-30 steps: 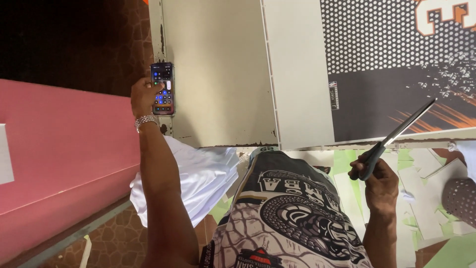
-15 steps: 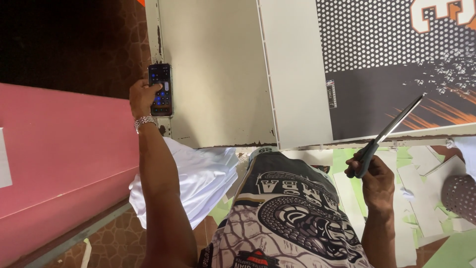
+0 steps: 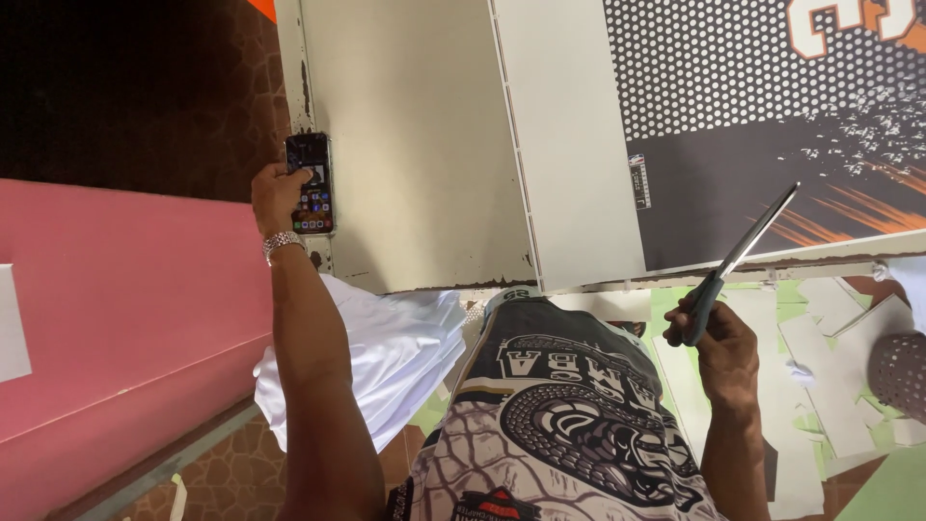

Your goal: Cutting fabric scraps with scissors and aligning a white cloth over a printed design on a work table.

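My left hand is stretched out to the far left edge of a worn cream table. It grips a black smartphone with a lit screen, the thumb resting on the display. A metal watch sits on that wrist. My right hand holds a pair of long scissors by the dark green handles. The closed blades point up and to the right, over the lower edge of a printed sheet.
The printed sheet has a dotted black, white and orange pattern and covers the table's right part. White cloth hangs off the table's near edge. Green and white paper scraps litter the floor at right. A pink surface fills the left.
The left hand and phone have shifted slightly down along the table's left edge. The right hand with the scissors stays at about the same place, blades still angled up-right.
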